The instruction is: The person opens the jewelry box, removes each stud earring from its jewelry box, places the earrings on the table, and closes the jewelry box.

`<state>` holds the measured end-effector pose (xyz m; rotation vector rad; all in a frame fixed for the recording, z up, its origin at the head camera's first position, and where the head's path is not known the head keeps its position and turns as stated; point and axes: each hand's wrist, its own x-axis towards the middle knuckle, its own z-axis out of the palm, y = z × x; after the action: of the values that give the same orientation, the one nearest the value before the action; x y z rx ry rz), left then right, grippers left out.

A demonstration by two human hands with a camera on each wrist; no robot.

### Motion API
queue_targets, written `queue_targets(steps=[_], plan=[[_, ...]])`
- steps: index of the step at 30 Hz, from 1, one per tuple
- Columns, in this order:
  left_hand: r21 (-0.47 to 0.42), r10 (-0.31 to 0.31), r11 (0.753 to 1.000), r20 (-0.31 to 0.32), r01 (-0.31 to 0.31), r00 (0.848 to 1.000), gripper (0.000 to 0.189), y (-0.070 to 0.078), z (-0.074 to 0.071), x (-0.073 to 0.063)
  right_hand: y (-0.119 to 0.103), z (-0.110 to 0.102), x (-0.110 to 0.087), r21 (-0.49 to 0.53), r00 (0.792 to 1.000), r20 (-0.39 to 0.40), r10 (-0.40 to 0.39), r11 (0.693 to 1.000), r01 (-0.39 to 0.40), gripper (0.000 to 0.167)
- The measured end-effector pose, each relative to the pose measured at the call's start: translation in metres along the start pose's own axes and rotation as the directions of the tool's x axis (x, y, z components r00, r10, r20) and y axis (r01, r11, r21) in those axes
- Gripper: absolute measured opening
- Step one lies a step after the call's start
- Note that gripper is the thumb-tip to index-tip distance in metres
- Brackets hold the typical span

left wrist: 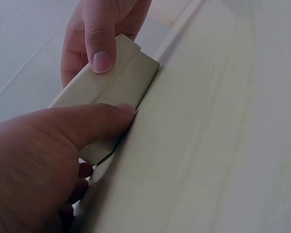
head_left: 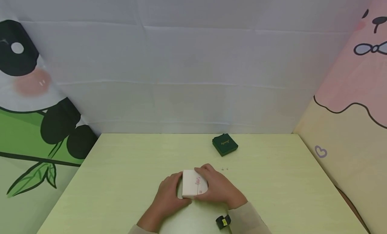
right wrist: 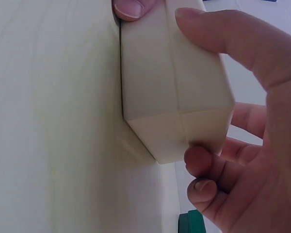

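Observation:
A small white lidded box (head_left: pixel 188 185) with a pink flower print on top sits on the table between both hands. My left hand (head_left: pixel 170 193) grips its left side; the thumb (left wrist: pixel 106 121) lies low on the front wall, near the tabletop. On the other side, my right hand (head_left: pixel 219 187) holds the upper part, its thumb (right wrist: pixel 203 29) on the lid (right wrist: pixel 199 77) above the seam and its fingertips (right wrist: pixel 199 160) at the far end wall. The seam runs level around the box (left wrist: pixel 131 80). The inside is hidden.
Toward the back of the table (head_left: pixel 136 153) lies a dark green box (head_left: pixel 225 145) with gold lettering. Two tiny shiny pieces (head_left: pixel 225 169) lie in front of it. A small black object (head_left: pixel 223 222) with a yellow patch is beside the right sleeve (head_left: pixel 248 217). Printed cloth walls surround the table.

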<state>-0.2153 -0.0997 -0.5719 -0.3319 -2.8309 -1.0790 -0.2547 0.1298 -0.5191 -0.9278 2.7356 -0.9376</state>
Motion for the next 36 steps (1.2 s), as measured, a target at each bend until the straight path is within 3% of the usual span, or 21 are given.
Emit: queue_targets(steps=[36], plan=[[0.001, -0.014, 1.0, 0.012, 0.014, 1.0, 0.101, 0.0067, -0.004, -0.0024, -0.0035, 0.0016, -0.0006, 0.007, 0.995, 0.067, 0.071, 0.997, -0.071, 0.092]])
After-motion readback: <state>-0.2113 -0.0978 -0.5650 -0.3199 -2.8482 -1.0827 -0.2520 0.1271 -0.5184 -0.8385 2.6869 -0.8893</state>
